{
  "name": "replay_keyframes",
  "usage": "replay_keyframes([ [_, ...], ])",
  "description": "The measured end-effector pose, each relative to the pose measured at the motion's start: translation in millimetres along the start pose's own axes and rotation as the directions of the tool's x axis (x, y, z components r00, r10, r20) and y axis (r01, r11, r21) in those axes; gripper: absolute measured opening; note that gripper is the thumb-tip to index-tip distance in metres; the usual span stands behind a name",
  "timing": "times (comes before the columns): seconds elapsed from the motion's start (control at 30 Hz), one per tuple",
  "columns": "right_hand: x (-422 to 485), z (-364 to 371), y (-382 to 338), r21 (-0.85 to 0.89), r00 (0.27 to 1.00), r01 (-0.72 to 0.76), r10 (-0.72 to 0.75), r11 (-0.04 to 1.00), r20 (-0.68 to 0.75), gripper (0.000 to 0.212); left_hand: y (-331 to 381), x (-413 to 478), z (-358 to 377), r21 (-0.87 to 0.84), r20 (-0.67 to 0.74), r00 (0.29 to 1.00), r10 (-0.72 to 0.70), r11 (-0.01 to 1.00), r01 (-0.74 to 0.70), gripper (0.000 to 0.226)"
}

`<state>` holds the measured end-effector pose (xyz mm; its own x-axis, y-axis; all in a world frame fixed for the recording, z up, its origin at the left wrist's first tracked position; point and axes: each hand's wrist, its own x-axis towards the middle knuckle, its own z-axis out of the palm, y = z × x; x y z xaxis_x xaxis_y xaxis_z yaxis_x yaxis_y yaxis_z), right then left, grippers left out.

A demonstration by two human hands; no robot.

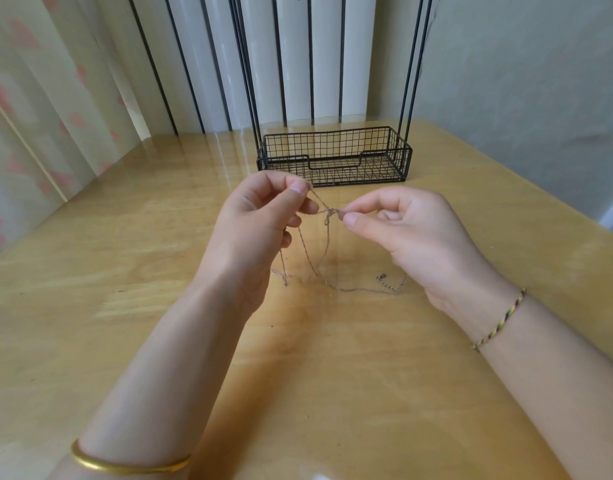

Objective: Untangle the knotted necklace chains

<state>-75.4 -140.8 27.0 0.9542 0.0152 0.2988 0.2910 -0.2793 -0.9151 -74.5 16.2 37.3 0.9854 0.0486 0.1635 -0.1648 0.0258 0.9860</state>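
Your left hand (263, 216) pinches the necklace chains (319, 268) just up and left of the knot (329, 213). Your right hand (402, 230) pinches at the knot's right edge, so it is nearer. Loose strands trail down onto the counter (125, 271) between your hands.

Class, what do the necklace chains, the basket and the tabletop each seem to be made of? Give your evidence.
The chains look like fine metal, gold- or rose-toned: thin strands that glint. The basket looks like matte black-coated metal wire: a rigid grid. The tabletop looks like pale wood or laminate under a glossy coat: grain and reflections show.
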Motion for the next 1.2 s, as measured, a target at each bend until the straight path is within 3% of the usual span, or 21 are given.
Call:
replay_keyframes([
  [0.13,-0.3,0.6,-1.3,0.071,1.000,-0.010,0.010,0.997,0.005,0.004,0.3,-1.0,1.1,0.003,0.004,1.000,-0.005,1.000,0.005,0.017],
  [0.37,0.1,3.4,-1.4,0.156,0.999,-0.040,0.044,0.987,-0.026,0.009,-4.5,0.2,3.0,0.160,0.042,0.999,-0.034,0.987,0.027,0.007],
  [0.67,1.5,3.7,-2.8,0.273,0.996,-0.056,0.074,0.960,-0.056,0.013,-6.1,-0.3,2.7,0.290,0.120,0.991,-0.059,0.957,0.022,0.012],
  [1.2,1.1,5.9,-2.0,0.095,0.997,0.056,-0.050,0.994,-0.062,0.014,-4.2,-3.8,5.1,0.303,0.165,0.986,0.010,0.951,-0.060,0.014],
])
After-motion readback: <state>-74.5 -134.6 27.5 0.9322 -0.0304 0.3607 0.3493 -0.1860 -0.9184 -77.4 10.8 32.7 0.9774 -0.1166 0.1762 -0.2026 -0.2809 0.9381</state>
